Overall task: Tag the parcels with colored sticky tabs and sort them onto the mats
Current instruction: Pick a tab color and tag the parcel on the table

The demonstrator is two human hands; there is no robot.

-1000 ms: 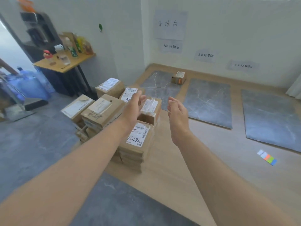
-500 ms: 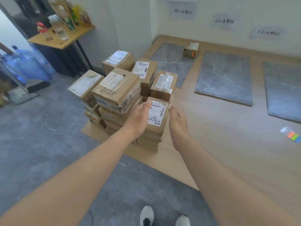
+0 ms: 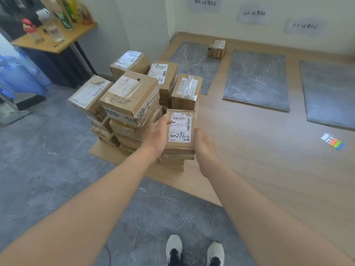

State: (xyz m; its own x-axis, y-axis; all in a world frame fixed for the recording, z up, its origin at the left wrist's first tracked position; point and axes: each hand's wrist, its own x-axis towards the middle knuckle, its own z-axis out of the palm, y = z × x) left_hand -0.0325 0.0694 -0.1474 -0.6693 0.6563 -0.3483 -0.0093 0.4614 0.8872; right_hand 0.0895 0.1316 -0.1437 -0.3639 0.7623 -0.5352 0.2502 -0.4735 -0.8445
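A counter (image 3: 63, 42) with bottles (image 3: 51, 27) stands at far left. At the wooden floor's left edge sits the stack of parcels (image 3: 132, 96). The left hand (image 3: 156, 136) grips the left side of the top parcel (image 3: 181, 129) on the nearest column, thumb on its upper face. The right hand (image 3: 204, 145) clasps its right side, fingers hidden behind it. Further right lie three grey mats (image 3: 255, 81), with a small parcel (image 3: 217, 49) at the far right corner of the leftmost. The sticky tabs (image 3: 333, 144) lie on bare wood near the rightmost mat's front edge.

— What is hiding here?
— The left hand (image 3: 156, 135) and right hand (image 3: 204, 144) are covering their own fingertips against the top parcel (image 3: 180, 129).
— And the rightmost mat (image 3: 330, 93)?
— It is running off the right edge.
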